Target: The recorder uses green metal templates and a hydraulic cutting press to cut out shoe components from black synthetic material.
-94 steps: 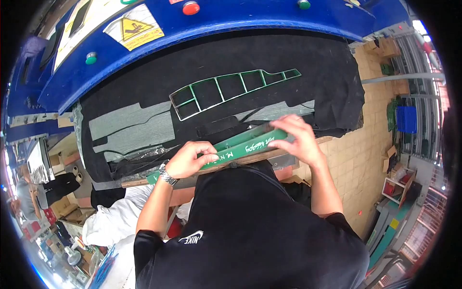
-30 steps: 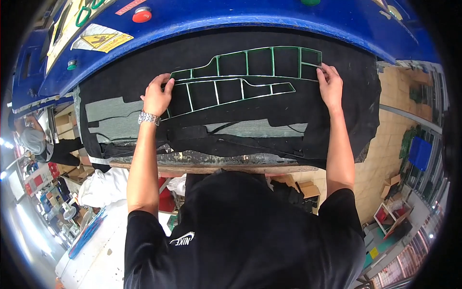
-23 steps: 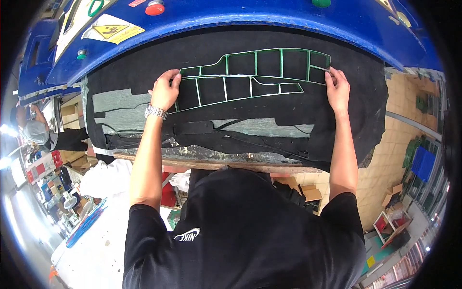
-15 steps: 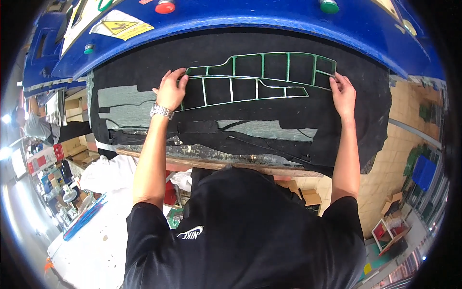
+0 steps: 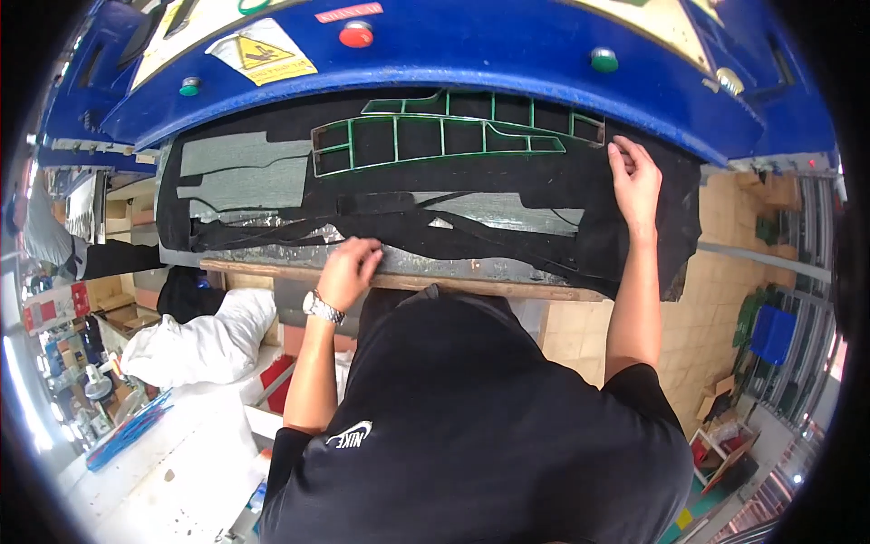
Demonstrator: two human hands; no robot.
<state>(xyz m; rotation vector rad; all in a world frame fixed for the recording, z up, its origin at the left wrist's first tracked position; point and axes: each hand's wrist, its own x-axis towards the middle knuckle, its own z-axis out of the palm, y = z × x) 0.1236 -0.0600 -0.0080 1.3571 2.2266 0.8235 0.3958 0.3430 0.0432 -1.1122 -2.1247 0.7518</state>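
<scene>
Two long green metal cutting dies (image 5: pixel 443 138) with cross bars lie side by side, touching or nearly so, on a black sheet (image 5: pixel 580 181). My right hand (image 5: pixel 637 186) is open, fingers slightly bent, just off the right end of the farther die (image 5: pixel 532 111). Nothing shows in it. Wearing a metal watch, my left hand (image 5: pixel 352 270) is at the near edge of the sheet. Its fingers are curled but apart, with the tips over a narrow black strip; whether they touch it I cannot tell.
Beyond the dies stands a blue machine beam (image 5: pixel 489 68) with a red button (image 5: pixel 356 35) and green buttons. Through cut-outs in the sheet shows a grey-green board (image 5: pixel 245 172). A wooden edge (image 5: pixel 507 288) runs along the front. White cloth (image 5: pixel 204 335) lies at left.
My left hand has let go of the dies' left end and come back toward me. My right hand has left the right end. The blue beam is now closer over the dies.
</scene>
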